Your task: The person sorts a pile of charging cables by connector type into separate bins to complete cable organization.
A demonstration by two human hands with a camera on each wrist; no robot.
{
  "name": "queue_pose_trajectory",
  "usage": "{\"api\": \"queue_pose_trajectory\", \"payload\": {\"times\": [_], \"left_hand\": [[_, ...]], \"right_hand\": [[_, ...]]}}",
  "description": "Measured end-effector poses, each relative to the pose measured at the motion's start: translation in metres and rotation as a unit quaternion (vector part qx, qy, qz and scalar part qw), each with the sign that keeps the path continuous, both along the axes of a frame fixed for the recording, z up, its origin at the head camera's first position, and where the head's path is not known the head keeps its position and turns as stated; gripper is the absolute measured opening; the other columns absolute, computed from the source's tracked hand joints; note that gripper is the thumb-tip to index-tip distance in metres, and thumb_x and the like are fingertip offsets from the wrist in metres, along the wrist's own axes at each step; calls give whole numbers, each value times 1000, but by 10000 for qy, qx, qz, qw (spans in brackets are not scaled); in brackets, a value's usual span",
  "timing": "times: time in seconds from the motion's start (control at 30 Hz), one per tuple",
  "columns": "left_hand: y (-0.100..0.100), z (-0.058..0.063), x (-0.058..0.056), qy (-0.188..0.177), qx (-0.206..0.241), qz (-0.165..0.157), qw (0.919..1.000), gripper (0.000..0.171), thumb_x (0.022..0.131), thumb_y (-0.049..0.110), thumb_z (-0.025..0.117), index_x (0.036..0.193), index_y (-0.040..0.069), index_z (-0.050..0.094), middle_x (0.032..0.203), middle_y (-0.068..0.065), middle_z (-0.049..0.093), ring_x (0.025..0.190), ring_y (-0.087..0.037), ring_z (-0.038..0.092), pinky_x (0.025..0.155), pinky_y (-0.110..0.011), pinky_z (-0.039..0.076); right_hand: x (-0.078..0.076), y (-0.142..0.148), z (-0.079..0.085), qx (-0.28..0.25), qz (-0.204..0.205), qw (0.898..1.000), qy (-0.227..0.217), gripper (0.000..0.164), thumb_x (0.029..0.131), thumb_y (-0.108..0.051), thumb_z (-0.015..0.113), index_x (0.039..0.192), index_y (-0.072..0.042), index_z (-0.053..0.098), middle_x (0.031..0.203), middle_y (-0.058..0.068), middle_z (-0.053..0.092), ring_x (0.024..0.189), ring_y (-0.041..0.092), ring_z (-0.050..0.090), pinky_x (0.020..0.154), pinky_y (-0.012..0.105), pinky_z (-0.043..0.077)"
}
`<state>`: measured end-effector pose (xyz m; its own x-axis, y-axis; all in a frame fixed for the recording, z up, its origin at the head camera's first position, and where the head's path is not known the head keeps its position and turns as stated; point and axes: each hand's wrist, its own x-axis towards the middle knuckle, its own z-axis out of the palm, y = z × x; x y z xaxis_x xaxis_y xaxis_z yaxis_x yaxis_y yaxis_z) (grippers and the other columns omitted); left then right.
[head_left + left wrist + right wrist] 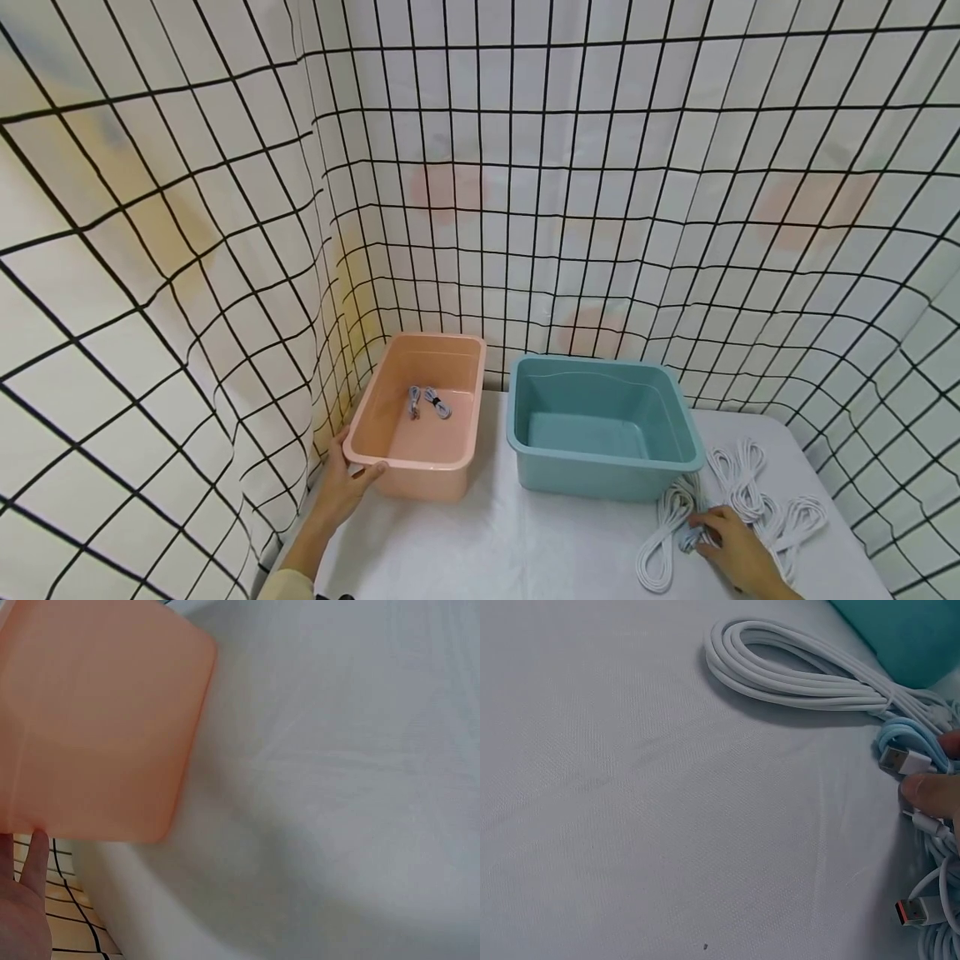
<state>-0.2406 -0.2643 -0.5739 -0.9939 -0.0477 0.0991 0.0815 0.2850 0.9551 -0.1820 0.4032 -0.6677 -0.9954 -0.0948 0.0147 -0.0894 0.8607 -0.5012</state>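
My left hand (343,492) holds the near left corner of an orange plastic tub (431,482), thumb on the front rim and fingers along the side. Two small bundled cables (437,403) lie on the tub's floor. At the right, my right hand (738,552) pinches a light blue coiled USB cable (909,736) between thumb and finger, low over the table. Its white plug shows in the right wrist view. Right beside that hand lie a long white coiled cable (795,671) and another white cable (934,909) with an orange-lined USB plug.
A teal tub (600,477) stands in the middle, with no items visible inside. More white coiled cables (798,521) lie at the right of the white table (555,546). Black netting (517,233) over white sheeting surrounds the back and sides.
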Motion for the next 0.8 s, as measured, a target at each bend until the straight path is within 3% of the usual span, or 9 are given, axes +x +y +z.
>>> {"api": "queue_pose_trajectory", "payload": {"times": [0.17,0.3,0.4,0.57,0.8], "left_hand": [[1,1,1,10,12,0,10000,101,91,14,83,160,5,10,160,-28,25,144,-49,34,110,-56,42],[0,0,0,-31,5,2,10000,102,90,14,83,161,5,9,161,-27,25,144,-48,34,110,-56,42],[-1,-1,0,-19,35,-30,10000,103,91,12,83,161,5,8,162,-28,23,145,-49,33,111,-57,41],[-1,-3,-2,40,67,-56,10000,104,91,12,83,161,4,6,161,-28,23,145,-48,32,111,-58,41],[-2,-4,-1,87,-100,37,9999,103,91,16,83,161,4,9,160,-28,25,143,-48,34,109,-58,42]], "right_hand": [[-1,2,2,136,100,9996,213,24,78,-15,89,99,-19,79,106,4,52,90,20,56,74,39,55],[-3,4,-1,503,554,9954,599,30,72,-13,92,90,-29,74,114,6,59,101,31,61,85,54,56],[-4,5,-2,616,874,9929,526,30,75,-9,89,89,-29,72,113,3,64,103,35,63,88,59,54],[-7,11,-1,683,1166,9903,323,19,79,-12,86,91,-24,78,100,-9,64,93,23,63,82,47,57],[-3,18,5,520,1388,9864,704,19,81,-27,87,95,-16,84,91,-16,65,82,9,61,70,35,56]]}}
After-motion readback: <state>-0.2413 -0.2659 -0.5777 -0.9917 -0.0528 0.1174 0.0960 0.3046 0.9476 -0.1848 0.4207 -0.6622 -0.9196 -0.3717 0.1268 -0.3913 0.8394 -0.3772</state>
